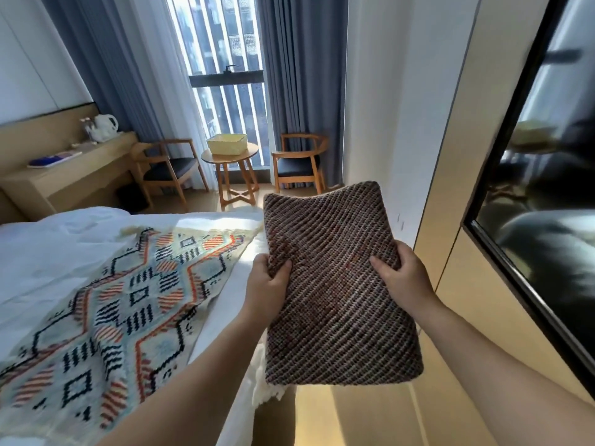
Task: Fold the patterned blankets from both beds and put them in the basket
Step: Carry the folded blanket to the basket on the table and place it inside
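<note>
A brown woven blanket, folded into a thick rectangle, was held in the air just off the corner of the bed, above the wooden floor. The left hand gripped its left edge and the right hand its right edge, the fingers of both clamped on the cloth, thumbs on top. A second blanket, pale with orange, blue and black geometric figures, lay spread across the white bed.

Across the room a pale yellow basket stood on a round wooden table before the tall window, with one wooden chair to its left and another to its right. Grey-blue curtains framed the glass. A longer table along the left wall carried a white kettle. A dark, glossy screen hung on the right wall.
</note>
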Demonstrator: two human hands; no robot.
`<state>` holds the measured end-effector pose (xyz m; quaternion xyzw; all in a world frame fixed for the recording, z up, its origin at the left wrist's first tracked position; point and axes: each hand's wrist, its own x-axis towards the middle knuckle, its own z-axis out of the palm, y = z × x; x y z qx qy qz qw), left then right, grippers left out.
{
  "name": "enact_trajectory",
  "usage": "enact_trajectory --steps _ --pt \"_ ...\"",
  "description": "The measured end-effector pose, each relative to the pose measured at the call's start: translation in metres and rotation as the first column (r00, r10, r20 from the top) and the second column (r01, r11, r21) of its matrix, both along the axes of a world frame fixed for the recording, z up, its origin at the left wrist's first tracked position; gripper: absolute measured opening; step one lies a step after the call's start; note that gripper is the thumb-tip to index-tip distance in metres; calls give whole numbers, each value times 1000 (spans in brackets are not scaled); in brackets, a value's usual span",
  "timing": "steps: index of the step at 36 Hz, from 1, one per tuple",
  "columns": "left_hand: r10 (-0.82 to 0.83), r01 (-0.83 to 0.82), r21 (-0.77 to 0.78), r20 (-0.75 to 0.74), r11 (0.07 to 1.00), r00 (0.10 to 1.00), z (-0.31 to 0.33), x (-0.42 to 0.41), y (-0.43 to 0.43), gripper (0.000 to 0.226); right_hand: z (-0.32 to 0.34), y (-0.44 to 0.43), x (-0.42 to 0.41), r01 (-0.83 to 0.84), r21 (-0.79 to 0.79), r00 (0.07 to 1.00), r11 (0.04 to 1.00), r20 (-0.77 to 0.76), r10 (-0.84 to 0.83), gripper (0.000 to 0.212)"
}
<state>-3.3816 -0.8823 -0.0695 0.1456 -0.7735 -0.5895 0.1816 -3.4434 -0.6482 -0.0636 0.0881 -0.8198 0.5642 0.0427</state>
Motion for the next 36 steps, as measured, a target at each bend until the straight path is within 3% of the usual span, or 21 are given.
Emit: enact_trajectory --steps 16,36 --pt "116 -116 -22 -25 993 993 3 -224 -25 24 11 -32 -247 -149 26 989 989 -3 149 42" --pt "12 -12 -10 -7 1000 1000 -3 -588 -180 28 5 -178 -588 -58 54 998 997 -22 59 27"
